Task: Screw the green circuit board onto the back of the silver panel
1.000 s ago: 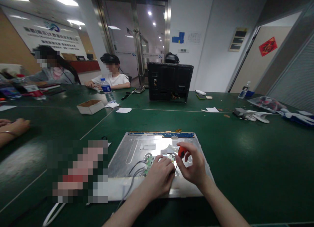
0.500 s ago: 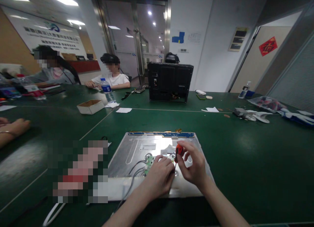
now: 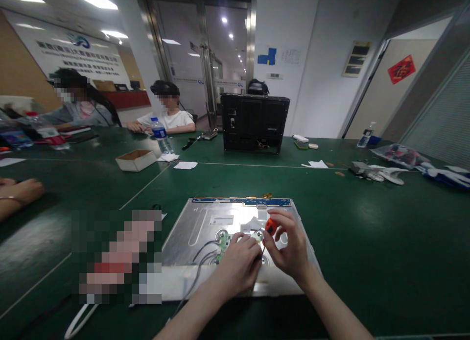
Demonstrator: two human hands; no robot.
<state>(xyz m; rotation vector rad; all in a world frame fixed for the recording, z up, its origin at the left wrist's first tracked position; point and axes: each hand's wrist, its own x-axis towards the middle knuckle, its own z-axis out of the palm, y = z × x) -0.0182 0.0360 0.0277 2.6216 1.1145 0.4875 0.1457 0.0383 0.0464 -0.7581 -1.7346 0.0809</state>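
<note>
Orange-handled screwdriver (image 3: 270, 227) has tilted slightly in your right hand (image 3: 288, 249), fingers closed round it; your left hand (image 3: 238, 264) stays curled on the small circuit board (image 3: 224, 242) near the metal panel's (image 3: 205, 222) front edge.

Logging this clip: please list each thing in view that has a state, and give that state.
Right hand: gripping the screwdriver.
Screwdriver: upright, tip down at the small board.
Left hand: resting on the small circuit board.
Metal panel: lying flat on the green table.
Cardboard box: open.
Water bottle: upright, capped.
Black monitor casing: standing upright.
</note>
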